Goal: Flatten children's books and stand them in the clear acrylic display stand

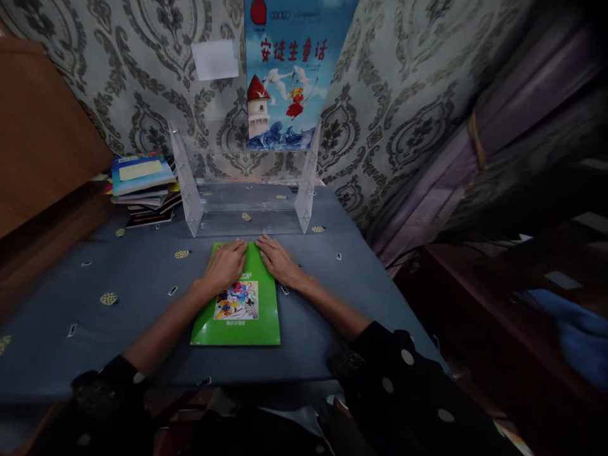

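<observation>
A green book [270,323] with a colourful picture on its cover lies closed and flat on the table, its cover text upside down to me. My left hand [228,261] rests on the upper left part of the cover, fingers stretched toward the far edge. Over the upper right edge lies my right hand [278,259], flat with its fingers extended. Neither hand grips anything. Just beyond the book stands a clear acrylic rack [251,221] with two upright side panels and cross shelves.
Several books and papers form a stack [142,180] at the back left of the dark blue tablecloth [142,272]. A blue poster [285,69] and a white paper [216,60] are on the patterned wall. A purple curtain [456,164] hangs at right, beyond the table's edge.
</observation>
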Demonstrator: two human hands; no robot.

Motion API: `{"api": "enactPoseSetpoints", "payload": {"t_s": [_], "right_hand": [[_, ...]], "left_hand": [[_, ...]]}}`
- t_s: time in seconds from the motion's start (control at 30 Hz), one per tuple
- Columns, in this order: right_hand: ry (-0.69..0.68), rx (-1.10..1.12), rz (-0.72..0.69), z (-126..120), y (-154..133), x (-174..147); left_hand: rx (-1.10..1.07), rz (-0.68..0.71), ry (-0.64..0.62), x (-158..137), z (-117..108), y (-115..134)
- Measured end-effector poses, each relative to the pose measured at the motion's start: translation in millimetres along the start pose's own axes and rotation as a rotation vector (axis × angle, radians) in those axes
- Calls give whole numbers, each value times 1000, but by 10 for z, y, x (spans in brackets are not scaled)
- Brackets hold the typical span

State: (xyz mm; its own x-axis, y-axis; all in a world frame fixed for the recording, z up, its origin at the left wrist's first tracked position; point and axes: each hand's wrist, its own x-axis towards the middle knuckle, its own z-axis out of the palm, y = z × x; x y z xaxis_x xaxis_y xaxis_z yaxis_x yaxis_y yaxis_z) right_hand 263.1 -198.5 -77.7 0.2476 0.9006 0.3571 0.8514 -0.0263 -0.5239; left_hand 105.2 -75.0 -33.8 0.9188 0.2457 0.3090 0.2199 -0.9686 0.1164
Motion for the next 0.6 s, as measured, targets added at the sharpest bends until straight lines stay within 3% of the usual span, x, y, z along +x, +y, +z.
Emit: {"api": "enactPoseSetpoints", "payload": {"t_s": [0.23, 0.6], "right_hand": [[23, 66, 41, -84, -4, -184], [125, 261, 102, -124, 119, -188]], "left_hand": [[-56, 73, -17, 125, 86, 102], [-107, 215, -94, 293, 190, 107]]}}
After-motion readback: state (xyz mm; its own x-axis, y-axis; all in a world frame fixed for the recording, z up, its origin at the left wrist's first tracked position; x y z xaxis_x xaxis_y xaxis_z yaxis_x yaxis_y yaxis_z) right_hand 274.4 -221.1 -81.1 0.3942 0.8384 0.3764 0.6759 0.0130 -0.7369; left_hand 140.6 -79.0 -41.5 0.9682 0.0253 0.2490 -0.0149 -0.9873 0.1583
